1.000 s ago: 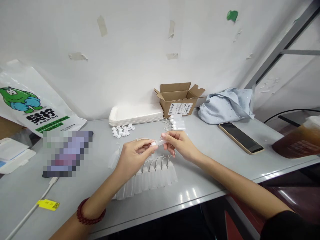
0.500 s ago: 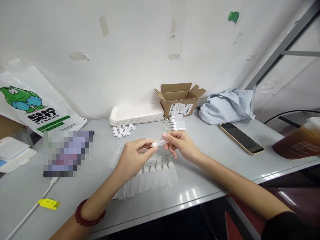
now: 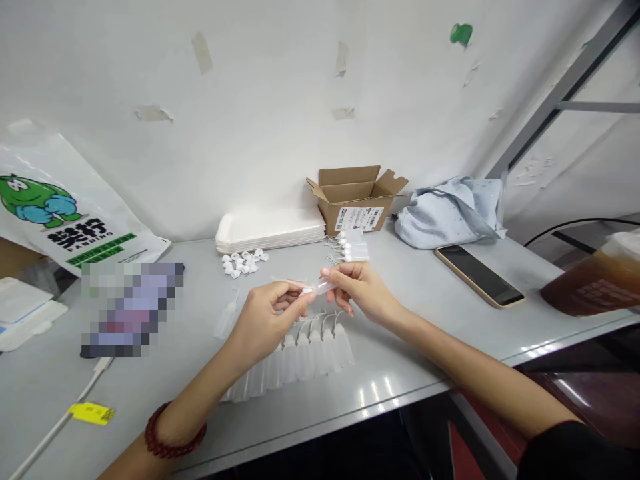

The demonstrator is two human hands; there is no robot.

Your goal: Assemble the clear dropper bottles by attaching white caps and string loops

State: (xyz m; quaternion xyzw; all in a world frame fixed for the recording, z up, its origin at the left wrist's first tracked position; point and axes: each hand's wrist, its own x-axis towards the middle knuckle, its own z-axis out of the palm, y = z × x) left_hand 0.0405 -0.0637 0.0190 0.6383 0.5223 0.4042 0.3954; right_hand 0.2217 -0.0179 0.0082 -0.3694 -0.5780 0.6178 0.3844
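Note:
Between my two hands is a small clear squeeze bottle [image 3: 324, 286], lying sideways above the table. My right hand [image 3: 363, 288] pinches its body between thumb and fingers. At its other end my left hand [image 3: 275, 313] grips the white cap [image 3: 307, 290], which the fingertips partly cover. Below the hands stands a row of clear squeeze bottles [image 3: 316, 353] with white necks and thin curved strips. One more bottle [image 3: 227, 319] lies left of my left hand. Several capped bottles [image 3: 356, 251] lie behind my right hand, and a pile of loose white caps [image 3: 244, 262] is farther left.
A stack of white envelopes [image 3: 270, 230] and an open cardboard box [image 3: 353, 203] stand by the wall. Right of them are a light blue cloth bag [image 3: 450, 213], a phone [image 3: 479, 276] and a drink cup [image 3: 590, 283]. A white cable [image 3: 53, 433] runs along the left.
My left fingertips have closed further over the cap, hiding more of its tip. Both hands stay in nearly the same place; the whole view has shifted slightly.

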